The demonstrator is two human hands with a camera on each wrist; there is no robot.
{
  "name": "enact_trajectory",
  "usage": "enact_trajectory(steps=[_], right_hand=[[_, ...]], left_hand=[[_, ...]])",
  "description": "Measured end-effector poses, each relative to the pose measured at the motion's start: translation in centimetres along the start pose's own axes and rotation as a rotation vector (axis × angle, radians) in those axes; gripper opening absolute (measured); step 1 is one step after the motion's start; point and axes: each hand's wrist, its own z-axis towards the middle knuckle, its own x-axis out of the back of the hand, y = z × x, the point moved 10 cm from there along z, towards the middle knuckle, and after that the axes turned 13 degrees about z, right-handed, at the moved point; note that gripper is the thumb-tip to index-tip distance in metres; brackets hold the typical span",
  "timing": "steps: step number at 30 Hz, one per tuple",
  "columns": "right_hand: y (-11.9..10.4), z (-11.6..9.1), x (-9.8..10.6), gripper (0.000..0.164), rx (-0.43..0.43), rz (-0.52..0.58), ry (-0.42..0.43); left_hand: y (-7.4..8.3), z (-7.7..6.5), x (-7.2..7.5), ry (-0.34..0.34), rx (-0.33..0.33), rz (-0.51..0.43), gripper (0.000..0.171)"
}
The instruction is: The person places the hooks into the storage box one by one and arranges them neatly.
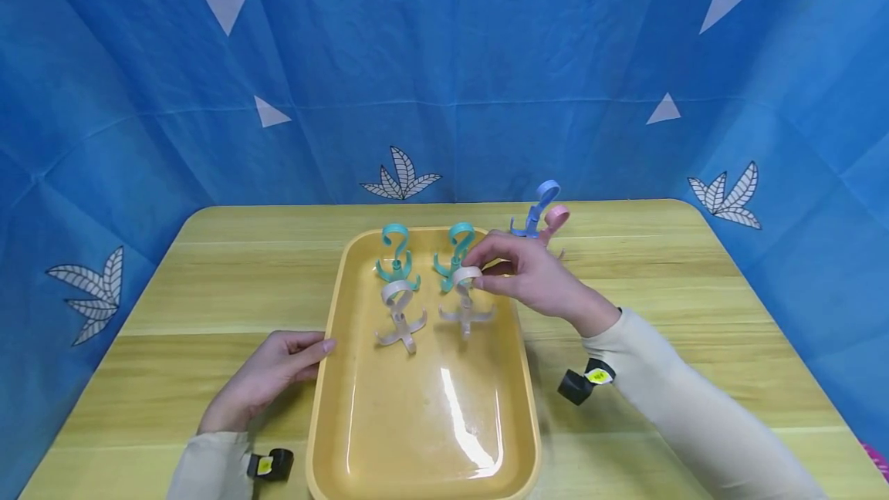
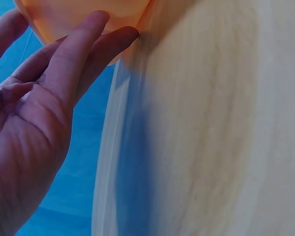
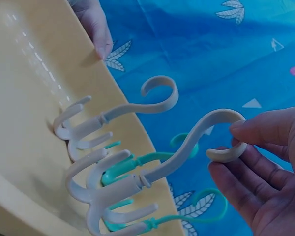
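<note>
The left hand (image 1: 278,369) is nearly closed on the tray (image 1: 417,423) at 9 o'clock: thumb over the rim, fingers against the outer side. The right hand (image 1: 531,276) reaches in at 2 o'clock, thumb and fingertips pinched on the hook end of a white hanger (image 3: 160,172). Directions refer to the head view, tray centre as dial centre, 12 at the far edge.

The tray is yellow, smooth and glossy — a rounded rectangle with a raised lip and a bright streak of reflection at 5 o'clock.

The held white hanger is at 1 o'clock, over the tray floor; contact between its prongs and the floor cannot be determined. Its form: a flat-band S-shaped hook, a ringed collar, a thick stem and curved prongs, in smooth, plastic-looking material. A second white hanger (image 1: 400,326) of the same pattern stands at 11 o'clock, hook up. Beyond the white pair, near the far rim, are a first green hanger (image 1: 397,265) toward 11 and a second green hanger (image 1: 456,262) toward 1.

Outside the tray, between 1 and 2 o'clock, a blue hanger (image 1: 532,223) and a pink hanger (image 1: 556,217) — the latter partly hidden by the right hand — stand on the wood-grained desk (image 1: 229,284). Creased blue cloth (image 1: 451,37) with printed leaves and triangles forms the backdrop.
</note>
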Motion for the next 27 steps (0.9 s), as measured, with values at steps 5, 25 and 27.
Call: enact_trajectory(steps=[5,25,27], right_hand=[[1.0,0.0,0.3,0.020,-0.015,0.006,0.016],[3.0,-0.4,0.6,0.022,-0.033,0.020,0.004],[3.1,-0.5,0.8,0.024,-0.037,0.007,0.009]], left_hand=[[0.2,0.1,0.0,-0.004,-0.001,0.009,0.044],[0.1,0.0,0.1,-0.007,0.009,0.027,0.043],[0.1,-0.1,0.2,-0.005,0.013,0.036,0.045]])
